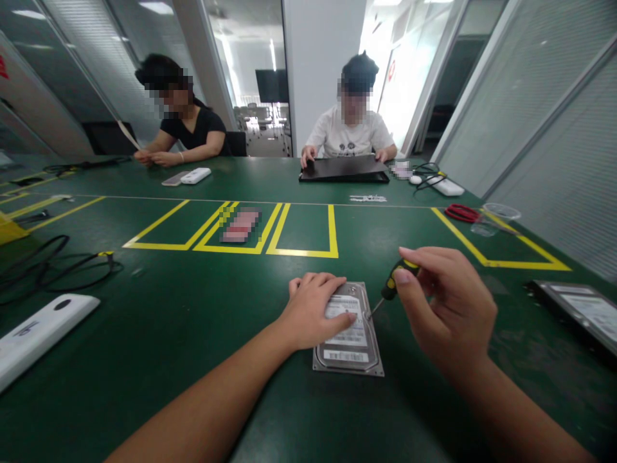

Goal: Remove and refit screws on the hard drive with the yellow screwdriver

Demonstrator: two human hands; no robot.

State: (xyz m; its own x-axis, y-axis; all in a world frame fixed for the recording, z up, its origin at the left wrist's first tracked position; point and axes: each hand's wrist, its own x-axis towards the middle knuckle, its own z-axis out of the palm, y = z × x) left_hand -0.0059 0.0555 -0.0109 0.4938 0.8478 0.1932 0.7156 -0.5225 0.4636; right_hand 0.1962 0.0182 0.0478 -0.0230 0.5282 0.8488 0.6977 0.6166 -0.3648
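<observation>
A silver hard drive (pixel 346 355) with a white printed label lies flat on the green table in front of me. My left hand (pixel 313 308) is laid over its left side, fingers curled across the far part and thumb on the label, gripping it. In my right hand (pixel 446 302) is a screwdriver (pixel 391 283) with a dark green and yellow handle, pinched between thumb and fingers. The screwdriver leans, its tip at the drive's right edge. Whether the tip sits in a screw is too small to tell.
A second hard drive (pixel 585 312) lies at the right. White power banks (pixel 45 334) and black cables (pixel 58 267) are at the left. Red-handled scissors (pixel 463 213) and a clear plastic cup (pixel 499 218) stand back right. Two people sit opposite, one holding a dark panel (pixel 342 168).
</observation>
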